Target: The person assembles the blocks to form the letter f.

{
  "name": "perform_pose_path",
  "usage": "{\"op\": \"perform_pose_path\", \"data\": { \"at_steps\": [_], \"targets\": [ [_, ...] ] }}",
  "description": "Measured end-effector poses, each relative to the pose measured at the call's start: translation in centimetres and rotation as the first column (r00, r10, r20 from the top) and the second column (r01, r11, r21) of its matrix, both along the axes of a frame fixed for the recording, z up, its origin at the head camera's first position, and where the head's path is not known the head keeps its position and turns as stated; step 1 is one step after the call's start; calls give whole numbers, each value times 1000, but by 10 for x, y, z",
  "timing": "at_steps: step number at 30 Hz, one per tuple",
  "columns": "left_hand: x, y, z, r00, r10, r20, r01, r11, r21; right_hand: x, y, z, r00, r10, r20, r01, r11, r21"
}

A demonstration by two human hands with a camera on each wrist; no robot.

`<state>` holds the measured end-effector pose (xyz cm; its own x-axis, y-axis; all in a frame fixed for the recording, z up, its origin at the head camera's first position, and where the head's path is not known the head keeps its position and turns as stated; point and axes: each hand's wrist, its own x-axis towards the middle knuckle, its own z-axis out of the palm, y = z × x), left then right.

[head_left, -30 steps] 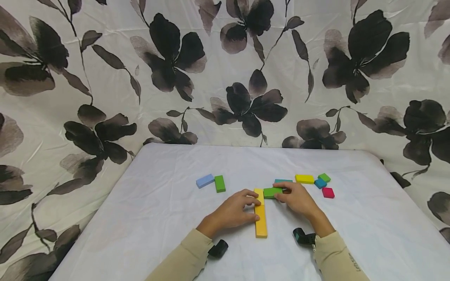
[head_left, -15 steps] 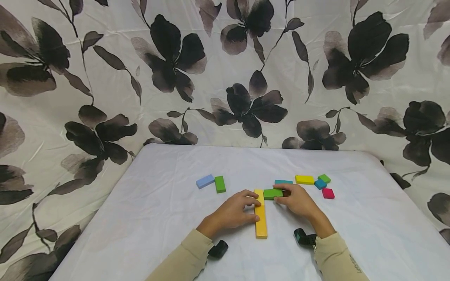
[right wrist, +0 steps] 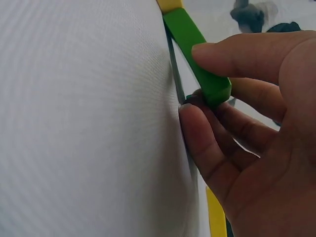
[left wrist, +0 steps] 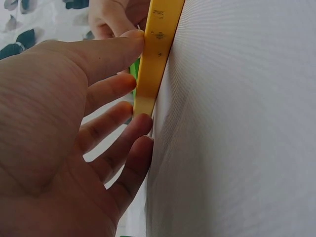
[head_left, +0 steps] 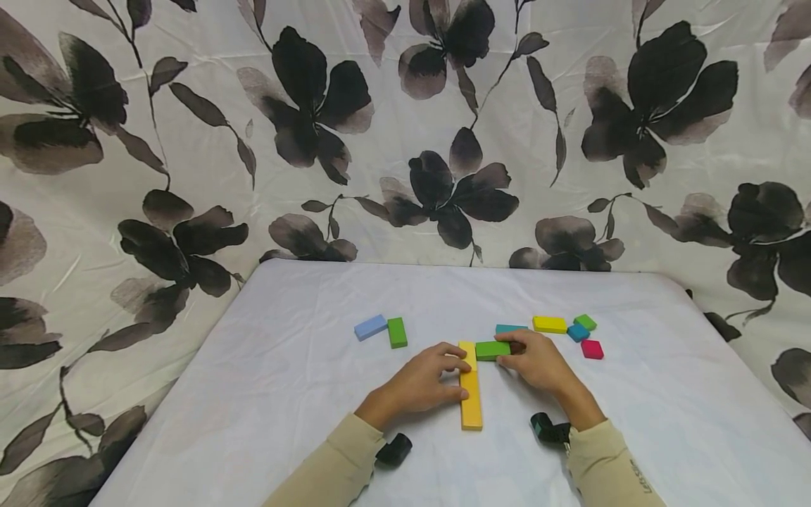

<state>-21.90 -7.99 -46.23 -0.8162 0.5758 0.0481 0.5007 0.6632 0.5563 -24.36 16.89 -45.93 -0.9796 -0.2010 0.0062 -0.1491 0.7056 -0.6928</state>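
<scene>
Two yellow blocks lie end to end in a line on the table, the far block (head_left: 469,348) meeting the near block (head_left: 472,414). My left hand (head_left: 415,380) touches their left side with its thumb and fingertips, the fingers spread and only slightly bent. In the left wrist view the thumb and fingertips sit along one side of the yellow strip (left wrist: 157,54). My right hand (head_left: 538,359) pinches the right end of a green block (head_left: 489,351) between thumb and fingers. That green block's left end meets the far yellow block at a right angle.
Behind the right hand lies a partly hidden teal block (head_left: 512,328). Farther right are a yellow block (head_left: 549,324), a small green block (head_left: 585,322), a blue block (head_left: 578,332) and a red block (head_left: 592,349). At left, a light blue block (head_left: 370,327) touches another green block (head_left: 397,332).
</scene>
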Motion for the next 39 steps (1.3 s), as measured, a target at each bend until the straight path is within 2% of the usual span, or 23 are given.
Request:
{"op": "perform_pose_path", "data": {
  "at_steps": [9, 18, 30, 39],
  "targets": [
    [0, 0, 0, 1000, 3, -1, -3, 1000, 2, -1, 0, -1, 1000, 14, 2, -14, 1000, 18],
    [0, 0, -1, 1000, -6, -4, 6, 1000, 13, 1, -3, -1, 999, -29, 24, 29, 999, 29],
    [-1, -1, -1, 1000, -6, 1, 6, 1000, 17, 2, -6, 0, 999, -18, -30, 19, 999, 44],
    [-2, -3, -2, 1000, -20, 13, 19, 999, 45, 7, -3, 3, 996, -57, -74, 59, 998, 16]
  ]
}}
